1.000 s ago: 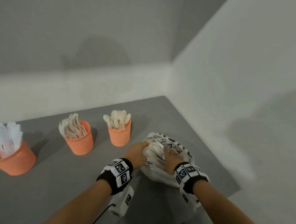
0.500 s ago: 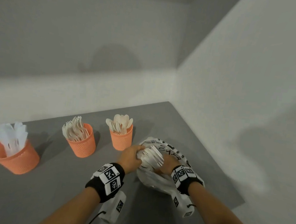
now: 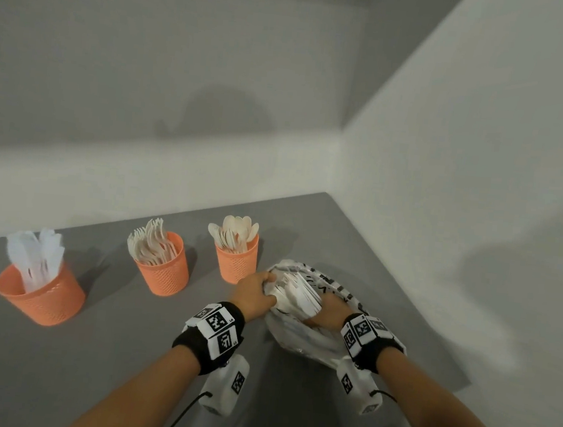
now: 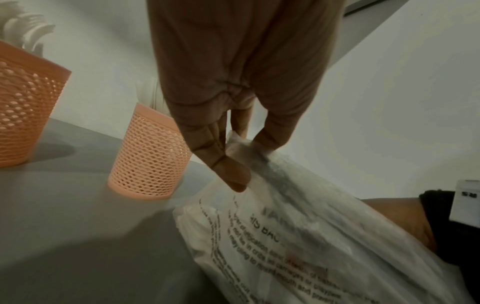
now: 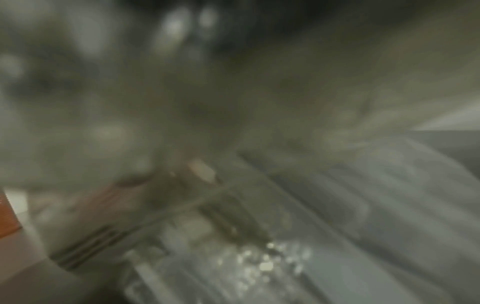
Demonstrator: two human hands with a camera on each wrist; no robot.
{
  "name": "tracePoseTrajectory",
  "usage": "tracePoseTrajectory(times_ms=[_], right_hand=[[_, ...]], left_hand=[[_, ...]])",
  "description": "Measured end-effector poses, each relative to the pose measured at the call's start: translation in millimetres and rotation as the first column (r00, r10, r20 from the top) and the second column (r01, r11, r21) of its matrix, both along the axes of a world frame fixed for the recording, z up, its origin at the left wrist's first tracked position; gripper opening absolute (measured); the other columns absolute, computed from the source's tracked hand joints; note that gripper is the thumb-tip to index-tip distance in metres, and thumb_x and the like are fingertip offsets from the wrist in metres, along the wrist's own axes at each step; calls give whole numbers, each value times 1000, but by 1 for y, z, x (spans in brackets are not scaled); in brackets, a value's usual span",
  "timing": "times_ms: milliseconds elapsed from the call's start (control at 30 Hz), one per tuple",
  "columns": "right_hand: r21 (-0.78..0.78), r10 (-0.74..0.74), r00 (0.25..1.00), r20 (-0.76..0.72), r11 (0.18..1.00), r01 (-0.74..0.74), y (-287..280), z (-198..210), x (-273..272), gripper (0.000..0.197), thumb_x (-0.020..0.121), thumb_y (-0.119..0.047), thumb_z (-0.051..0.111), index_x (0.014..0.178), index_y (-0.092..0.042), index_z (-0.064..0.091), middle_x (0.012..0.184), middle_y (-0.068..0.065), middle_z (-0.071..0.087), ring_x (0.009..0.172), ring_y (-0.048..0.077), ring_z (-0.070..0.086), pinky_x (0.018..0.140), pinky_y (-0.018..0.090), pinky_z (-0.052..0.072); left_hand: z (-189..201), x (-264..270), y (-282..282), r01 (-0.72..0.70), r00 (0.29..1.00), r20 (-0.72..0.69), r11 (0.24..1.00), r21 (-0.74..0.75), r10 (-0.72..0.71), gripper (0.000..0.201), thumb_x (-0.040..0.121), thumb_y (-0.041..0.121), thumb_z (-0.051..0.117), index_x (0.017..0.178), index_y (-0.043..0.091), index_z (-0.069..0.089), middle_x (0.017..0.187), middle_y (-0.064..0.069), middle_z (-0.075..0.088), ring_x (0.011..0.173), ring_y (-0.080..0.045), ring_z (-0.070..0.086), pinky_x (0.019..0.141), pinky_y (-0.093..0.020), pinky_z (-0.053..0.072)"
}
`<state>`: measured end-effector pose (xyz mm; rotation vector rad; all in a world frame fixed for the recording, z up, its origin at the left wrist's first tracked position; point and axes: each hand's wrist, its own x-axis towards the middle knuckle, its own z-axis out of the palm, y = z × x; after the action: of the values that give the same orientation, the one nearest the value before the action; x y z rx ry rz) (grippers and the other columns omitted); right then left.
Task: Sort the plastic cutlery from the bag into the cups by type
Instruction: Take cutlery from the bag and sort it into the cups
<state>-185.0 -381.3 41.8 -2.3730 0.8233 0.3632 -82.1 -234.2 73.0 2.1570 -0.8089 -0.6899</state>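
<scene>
A clear printed plastic bag (image 3: pixel 309 336) lies on the grey table near its right edge. My left hand (image 3: pixel 266 280) pinches the bag's rim, and the left wrist view shows thumb and fingers (image 4: pixel 228 170) closed on the film (image 4: pixel 311 246). My right hand (image 3: pixel 327 312) reaches into the bag's mouth and grips a fanned bundle of white cutlery (image 3: pixel 300 294); its fingertips are hidden. Three orange mesh cups stand in a row: knives (image 3: pixel 40 293) at the left, forks (image 3: pixel 163 270) in the middle, spoons (image 3: pixel 236 260) beside the bag. The right wrist view is blurred.
The table (image 3: pixel 86 366) sits in a corner, with a white wall close behind the cups and another along its right edge. The spoon cup (image 4: pixel 150 154) stands just left of my left hand. Bare grey surface lies in front of the cups.
The bundle of cutlery has come further up out of the bag's mouth between my hands. My left hand has closed tighter on the bag's rim.
</scene>
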Motion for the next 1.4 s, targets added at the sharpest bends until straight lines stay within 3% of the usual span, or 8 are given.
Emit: tracePoseTrajectory(times_ms=[233, 433, 667, 833, 967, 1133, 1233, 1400], right_hand=[[48, -81, 989, 122, 996, 76, -3, 2, -2, 49, 70, -21, 77, 114, -11, 59, 111, 8, 64, 102, 24, 59, 82, 27, 46], [103, -184, 921, 344, 982, 158, -2, 19, -4, 39, 76, -12, 66, 114, -7, 57, 97, 12, 64, 82, 21, 56, 69, 28, 46], [493, -475, 676, 563, 850, 187, 14, 94, 23, 20, 82, 4, 58, 72, -12, 52, 65, 4, 49, 56, 13, 48, 44, 13, 43], [711, -645, 506, 573, 698, 85, 47, 113, 66, 26, 81, 7, 52, 70, -16, 53, 47, -5, 50, 46, 13, 44, 45, 20, 41], [737, -652, 484, 584, 675, 20, 100, 115, 98, 19, 80, 7, 59, 79, -11, 53, 60, 0, 53, 53, 12, 55, 53, 22, 47], [780, -655, 531, 537, 625, -17, 170, 100, 130, 23, 74, -2, 67, 92, -9, 55, 66, 0, 56, 58, 14, 56, 58, 26, 48], [787, -634, 559, 533, 615, -52, 204, 93, 140, 25, 74, 3, 68, 91, -7, 53, 70, 1, 56, 66, 17, 57, 60, 24, 50], [827, -634, 630, 448, 563, -21, 231, 82, 157, 36, 77, 8, 63, 111, 6, 55, 74, 12, 60, 50, 17, 56, 41, 19, 49]], left_hand=[[-4, -3, -3, -45, 996, -82, 999, -24, 43, 50, 86, 0, 54, 134, 5, 43, 129, -17, 51, 80, -23, 59, 47, -16, 51], [-2, -10, -6, 17, 992, -122, 1000, -11, -18, 51, 87, 0, 52, 136, 6, 41, 126, -17, 49, 98, -32, 62, 54, -22, 56], [13, 1, 9, -181, 950, -292, 958, -224, 111, 23, 95, 17, 47, 109, 3, 61, 83, 0, 58, 72, -9, 50, 62, -17, 40], [27, 12, 48, -548, 521, -846, 805, -227, 116, 29, 99, 28, 35, 94, 7, 55, 86, -10, 57, 77, -20, 56, 73, -31, 47], [22, 21, 84, -684, 249, -964, 721, -111, 88, 57, 97, 49, 30, 118, -2, 44, 106, -24, 56, 98, -34, 55, 90, -43, 43], [29, 36, 120, -856, 77, -994, 505, -108, -82, 56, 98, 45, 29, 98, -5, 53, 90, -22, 61, 85, -33, 57, 78, -43, 53], [35, 48, 137, -887, 148, -987, 433, -161, -63, 40, 101, 23, 26, 100, -3, 56, 73, -17, 69, 78, -26, 61, 51, -34, 57], [29, 45, 161, -765, 404, -911, 577, -286, 83, 33, 101, 23, 30, 92, 12, 60, 63, -2, 69, 57, -11, 65, 53, -22, 56]])
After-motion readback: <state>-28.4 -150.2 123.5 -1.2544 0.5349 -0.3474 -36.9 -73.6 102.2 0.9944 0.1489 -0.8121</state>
